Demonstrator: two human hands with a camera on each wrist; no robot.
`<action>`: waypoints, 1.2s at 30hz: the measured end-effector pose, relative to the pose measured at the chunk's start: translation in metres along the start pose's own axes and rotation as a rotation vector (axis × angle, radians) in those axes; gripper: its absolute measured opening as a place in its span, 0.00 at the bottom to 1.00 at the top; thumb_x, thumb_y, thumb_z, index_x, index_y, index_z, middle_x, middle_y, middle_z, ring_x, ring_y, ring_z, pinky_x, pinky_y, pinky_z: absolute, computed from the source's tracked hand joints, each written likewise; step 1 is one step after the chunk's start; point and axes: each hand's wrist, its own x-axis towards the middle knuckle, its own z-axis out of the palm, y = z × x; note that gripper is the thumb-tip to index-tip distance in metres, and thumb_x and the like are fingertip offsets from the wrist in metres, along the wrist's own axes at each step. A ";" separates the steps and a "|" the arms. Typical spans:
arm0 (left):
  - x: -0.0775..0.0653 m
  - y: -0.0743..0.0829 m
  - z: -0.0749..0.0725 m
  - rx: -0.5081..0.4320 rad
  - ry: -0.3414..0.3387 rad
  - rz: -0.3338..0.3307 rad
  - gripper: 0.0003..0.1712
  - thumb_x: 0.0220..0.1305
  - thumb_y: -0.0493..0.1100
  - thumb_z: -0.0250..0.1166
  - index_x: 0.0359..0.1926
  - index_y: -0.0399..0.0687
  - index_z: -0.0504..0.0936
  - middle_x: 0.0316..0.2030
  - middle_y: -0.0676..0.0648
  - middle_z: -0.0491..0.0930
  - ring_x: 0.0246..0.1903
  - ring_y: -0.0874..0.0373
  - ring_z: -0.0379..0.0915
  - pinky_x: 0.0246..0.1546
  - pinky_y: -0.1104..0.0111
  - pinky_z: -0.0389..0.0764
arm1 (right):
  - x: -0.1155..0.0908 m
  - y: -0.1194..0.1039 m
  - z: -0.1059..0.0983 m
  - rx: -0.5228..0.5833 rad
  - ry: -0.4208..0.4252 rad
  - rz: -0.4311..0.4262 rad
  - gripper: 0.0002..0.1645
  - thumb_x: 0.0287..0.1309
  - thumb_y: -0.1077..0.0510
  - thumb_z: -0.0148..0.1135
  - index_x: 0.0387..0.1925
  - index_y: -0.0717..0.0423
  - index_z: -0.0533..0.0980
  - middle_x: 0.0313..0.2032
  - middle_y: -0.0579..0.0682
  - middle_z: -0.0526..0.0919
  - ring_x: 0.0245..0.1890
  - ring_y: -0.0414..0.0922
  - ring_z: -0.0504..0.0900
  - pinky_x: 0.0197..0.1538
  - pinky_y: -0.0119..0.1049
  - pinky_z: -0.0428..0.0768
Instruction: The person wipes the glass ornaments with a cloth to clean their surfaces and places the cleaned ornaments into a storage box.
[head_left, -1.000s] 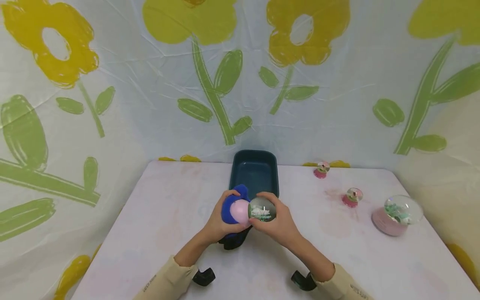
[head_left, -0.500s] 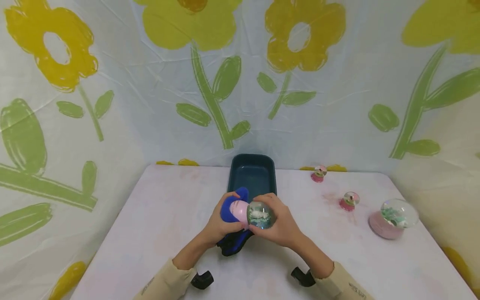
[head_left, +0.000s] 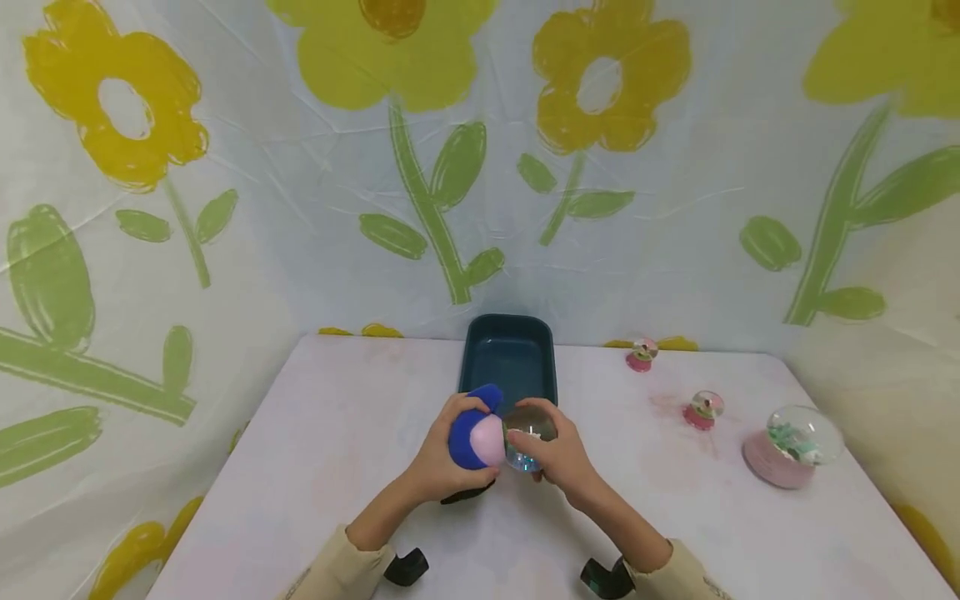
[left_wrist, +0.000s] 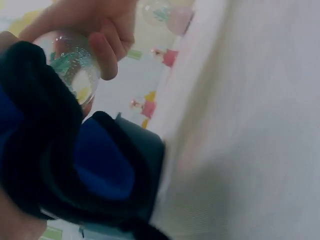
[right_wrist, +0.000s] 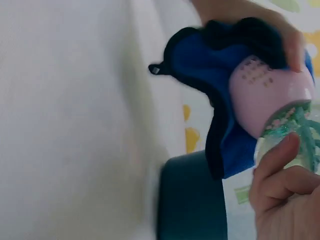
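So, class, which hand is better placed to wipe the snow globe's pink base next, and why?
Probably the left hand: it holds the blue cloth against the pink base, while the right hand grips the glass dome and could steady it.

From afar I counted two bare hands (head_left: 442, 467) (head_left: 561, 458), two larger pink-based snow globes (head_left: 489, 442) (head_left: 791, 452), two small red-based snow globes (head_left: 642, 356) (head_left: 703, 412), one blue cloth (head_left: 461, 439), one teal bin (head_left: 510, 360), two beige sleeves (head_left: 341, 568) (head_left: 678, 573), two black wrist fittings (head_left: 407, 567) (head_left: 606, 579), one table (head_left: 337, 450).
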 end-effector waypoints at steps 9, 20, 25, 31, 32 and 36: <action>-0.001 0.007 -0.014 -0.444 -0.127 -0.241 0.42 0.55 0.45 0.71 0.66 0.53 0.58 0.59 0.40 0.62 0.52 0.45 0.68 0.44 0.56 0.79 | -0.007 0.003 0.009 -0.419 0.086 -0.637 0.38 0.42 0.48 0.79 0.56 0.50 0.74 0.49 0.49 0.77 0.42 0.46 0.78 0.37 0.37 0.82; 0.002 0.015 -0.011 -0.433 -0.131 -0.275 0.43 0.52 0.41 0.71 0.65 0.50 0.57 0.56 0.38 0.64 0.49 0.45 0.70 0.41 0.56 0.80 | -0.004 0.003 0.001 -0.268 0.019 -0.572 0.36 0.41 0.60 0.78 0.55 0.54 0.73 0.49 0.52 0.77 0.45 0.50 0.76 0.39 0.39 0.82; 0.002 0.015 -0.008 -0.146 -0.062 -0.111 0.45 0.44 0.39 0.75 0.63 0.57 0.61 0.62 0.44 0.60 0.54 0.43 0.67 0.43 0.56 0.80 | 0.003 -0.007 0.001 0.043 -0.028 -0.100 0.30 0.53 0.58 0.71 0.58 0.51 0.71 0.51 0.59 0.74 0.36 0.52 0.75 0.24 0.36 0.79; -0.002 0.008 -0.009 0.129 -0.023 0.109 0.45 0.40 0.41 0.78 0.60 0.59 0.65 0.65 0.47 0.58 0.59 0.44 0.63 0.46 0.55 0.78 | 0.003 -0.009 0.005 0.134 -0.032 0.114 0.30 0.56 0.52 0.69 0.59 0.50 0.70 0.51 0.61 0.71 0.26 0.50 0.74 0.19 0.34 0.73; -0.003 0.006 -0.009 0.112 -0.017 0.120 0.45 0.41 0.42 0.78 0.60 0.58 0.65 0.64 0.47 0.59 0.59 0.44 0.63 0.46 0.55 0.78 | 0.001 -0.009 0.007 0.116 -0.019 0.093 0.30 0.56 0.53 0.69 0.59 0.50 0.70 0.51 0.61 0.71 0.27 0.50 0.74 0.19 0.34 0.73; -0.005 0.002 -0.008 -0.027 0.006 0.127 0.45 0.42 0.38 0.77 0.61 0.51 0.64 0.63 0.44 0.61 0.58 0.43 0.65 0.44 0.55 0.80 | -0.006 -0.006 0.013 0.025 0.037 -0.062 0.32 0.51 0.58 0.72 0.58 0.48 0.71 0.51 0.62 0.72 0.34 0.52 0.75 0.20 0.37 0.76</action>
